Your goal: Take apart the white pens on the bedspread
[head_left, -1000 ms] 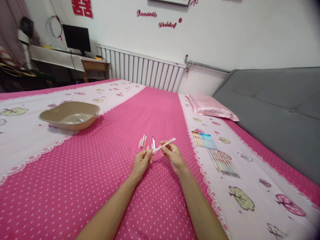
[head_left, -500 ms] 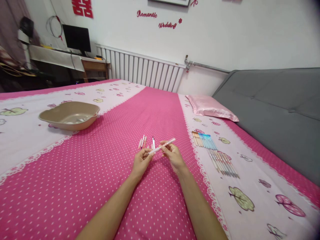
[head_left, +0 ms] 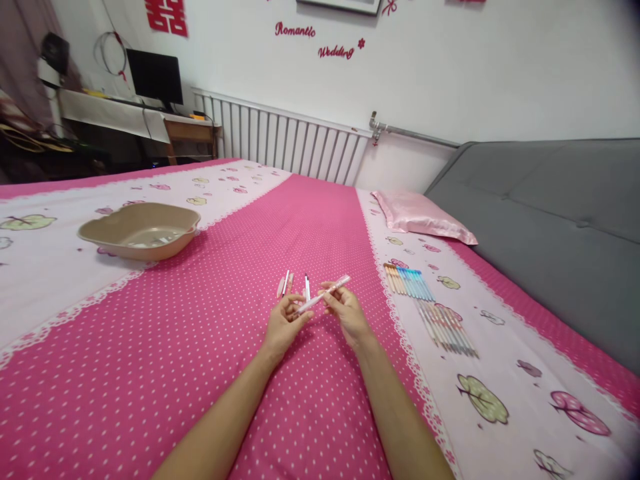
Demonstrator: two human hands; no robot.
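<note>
A slim pale-pink pen (head_left: pixel 320 297) is held slantwise over the bed, its right end higher. My left hand (head_left: pixel 285 325) is closed on its lower left end, thumb and fingers either side of it. My right hand (head_left: pixel 345 313) pinches it nearer the upper right end. Just beyond my hands lie loose pen parts on the pink dotted sheet: a white stick with a dark tip (head_left: pixel 285 283), another thin white stick (head_left: pixel 307 287) and a pinkish piece (head_left: pixel 280 288). My fingers partly cover some of these parts.
To the right, a row of orange and blue pens (head_left: pixel 409 282) lies above a row of paler pens (head_left: pixel 447 328). A beige basin (head_left: pixel 135 247) with small clear pieces inside stands at left. A pink pillow (head_left: pixel 423 217) rests near the grey headboard (head_left: pixel 550 187).
My left thumb has shifted slightly right along the pen, and the left fingers have loosened a little. The right hand and the pen stay nearly in place.
</note>
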